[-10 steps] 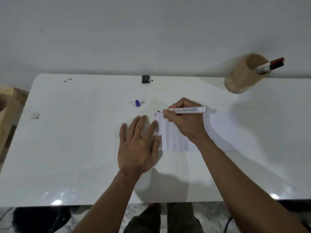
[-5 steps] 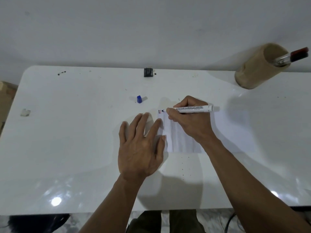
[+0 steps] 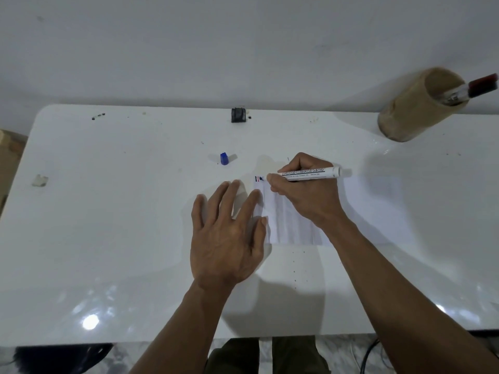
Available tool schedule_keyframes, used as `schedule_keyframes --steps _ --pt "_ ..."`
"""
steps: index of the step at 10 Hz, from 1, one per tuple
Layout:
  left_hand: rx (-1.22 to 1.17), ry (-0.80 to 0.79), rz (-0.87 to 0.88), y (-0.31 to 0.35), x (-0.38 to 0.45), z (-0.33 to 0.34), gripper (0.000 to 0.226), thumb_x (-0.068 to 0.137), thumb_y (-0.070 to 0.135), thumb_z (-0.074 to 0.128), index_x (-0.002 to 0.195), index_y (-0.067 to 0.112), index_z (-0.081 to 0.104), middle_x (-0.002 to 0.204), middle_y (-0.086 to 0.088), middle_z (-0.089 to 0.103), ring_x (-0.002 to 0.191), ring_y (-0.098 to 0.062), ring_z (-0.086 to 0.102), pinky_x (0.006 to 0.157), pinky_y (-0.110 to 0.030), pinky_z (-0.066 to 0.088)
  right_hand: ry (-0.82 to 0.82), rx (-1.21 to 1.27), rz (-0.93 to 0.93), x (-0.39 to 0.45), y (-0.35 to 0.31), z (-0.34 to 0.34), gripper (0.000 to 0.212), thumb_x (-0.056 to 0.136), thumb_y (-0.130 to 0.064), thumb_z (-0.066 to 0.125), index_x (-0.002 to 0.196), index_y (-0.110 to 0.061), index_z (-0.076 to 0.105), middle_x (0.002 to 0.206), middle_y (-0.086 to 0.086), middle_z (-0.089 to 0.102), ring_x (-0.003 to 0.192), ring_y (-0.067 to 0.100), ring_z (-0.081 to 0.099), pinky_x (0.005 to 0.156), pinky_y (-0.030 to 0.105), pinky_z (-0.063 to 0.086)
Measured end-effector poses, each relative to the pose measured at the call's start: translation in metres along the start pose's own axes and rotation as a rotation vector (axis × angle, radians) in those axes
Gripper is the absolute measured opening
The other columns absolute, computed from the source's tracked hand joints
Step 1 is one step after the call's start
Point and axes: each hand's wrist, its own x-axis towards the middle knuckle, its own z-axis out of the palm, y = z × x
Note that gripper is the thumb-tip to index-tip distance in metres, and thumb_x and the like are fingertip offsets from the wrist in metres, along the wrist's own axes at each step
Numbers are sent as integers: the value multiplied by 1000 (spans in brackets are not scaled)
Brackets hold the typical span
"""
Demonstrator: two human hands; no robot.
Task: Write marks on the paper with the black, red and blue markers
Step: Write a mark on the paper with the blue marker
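Note:
A white sheet of paper (image 3: 289,225) lies on the white table (image 3: 121,238). My right hand (image 3: 305,195) grips the blue marker (image 3: 310,173), a white barrel lying nearly level with its tip at the paper's top left corner. Small black, red and blue marks (image 3: 259,179) sit at that corner. My left hand (image 3: 226,236) rests flat with fingers spread, its fingertips pressing the paper's left edge. The marker's blue cap (image 3: 224,158) stands on the table beyond my left hand.
A tan cylindrical holder (image 3: 415,109) stands at the far right against the wall, with the red-capped marker (image 3: 478,85) and a dark one sticking out. A small black object (image 3: 238,115) sits at the table's far edge. A scrap (image 3: 40,180) lies far left.
The marker tip has stayed at the paper's top left corner, and a blue mark now shows beside the black and red ones. The camera has tilted, shifting the scene in view.

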Motion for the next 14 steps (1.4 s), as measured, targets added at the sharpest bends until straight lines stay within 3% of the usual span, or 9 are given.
schedule_keyframes --steps 5,6,7,8,9,10,11,13,14 --pt "-15 27 10 0 -1 2 50 97 51 40 140 28 52 151 -9 48 144 -28 39 115 -58 29 -21 -23 8 0 0 -1 25 72 -22 85 68 -9 64 70 8 75 70 36 74 62 54 59" --pt "-16 24 6 0 0 2 50 97 50 40 141 29 51 152 -8 47 145 -27 37 116 -58 28 -35 72 25 0 -5 -4 23 74 -22 84 72 -10 64 73 8 76 74 37 76 68 56 62" --pt "-33 24 4 0 0 0 50 97 50 39 141 29 51 152 -9 47 145 -27 37 116 -57 27 -31 208 81 -1 -13 -9 22 80 -8 84 77 -4 62 72 7 74 73 30 77 70 47 63" --pt "-62 8 -3 1 -1 -5 50 97 50 39 141 30 50 152 -7 48 146 -26 36 117 -57 26 -9 368 165 -3 -27 -12 24 81 0 82 76 -12 61 77 10 74 73 27 75 66 36 61" --pt "-165 -1 -27 1 -2 -11 51 98 50 39 144 28 47 151 -3 48 145 -21 37 120 -53 25 40 519 229 -12 -43 -20 27 80 6 80 76 -15 64 87 9 74 81 25 73 67 34 59" --pt "-438 28 -148 0 -1 -22 53 96 42 49 142 16 43 140 -4 56 130 -23 49 114 -40 33 72 602 254 -29 -57 -33 26 81 9 78 77 -15 67 90 4 73 86 20 71 69 32 60" --pt "-553 12 -342 -2 17 -46 53 96 27 56 144 15 37 132 -8 56 120 -25 54 96 -31 41 90 652 299 -48 -64 -46 24 82 9 76 82 -14 69 94 4 73 90 22 70 71 32 61" --pt "-433 -133 -414 -14 81 -65 58 95 31 58 147 24 32 138 -11 50 123 -30 56 93 -45 49 139 688 379 -57 -66 -58 31 84 7 75 95 -16 59 87 8 76 85 30 72 68 34 58" --pt "-283 -234 -371 -13 98 -63 48 97 31 55 143 25 43 132 -8 54 121 -30 56 88 -45 50 147 678 400 -47 -66 -61 30 83 2 79 94 -15 56 87 10 74 82 30 75 67 34 58"
